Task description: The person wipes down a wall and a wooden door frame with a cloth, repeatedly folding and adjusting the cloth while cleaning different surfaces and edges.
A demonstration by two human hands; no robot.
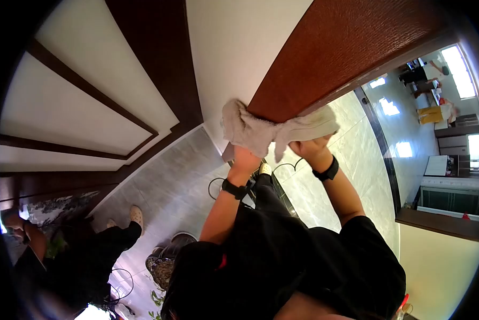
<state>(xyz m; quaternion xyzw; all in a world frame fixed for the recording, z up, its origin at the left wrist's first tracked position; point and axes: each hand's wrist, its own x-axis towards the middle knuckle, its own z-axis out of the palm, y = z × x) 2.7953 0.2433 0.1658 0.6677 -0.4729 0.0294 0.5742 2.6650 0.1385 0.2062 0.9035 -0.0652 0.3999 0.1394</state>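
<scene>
A pale beige cloth (250,128) is wrapped around the lower end of a reddish-brown wooden door frame (325,58), with one part on each side of its edge. My left hand (246,158) has hold of the cloth on the left side, its fingers mostly covered by the fabric. On the right side my right hand (313,149) grips the other part, fingers bent into it. A corner of cloth hangs down between the hands. Both wrists wear black bands.
White wall panels (85,106) with dark trim stand at left. Another person in dark clothes (90,261) is at lower left, near a plant pot (165,266). Thin cables (123,282) lie on the tiled floor (170,165). Through the doorway, people (436,113) stand in a farther room.
</scene>
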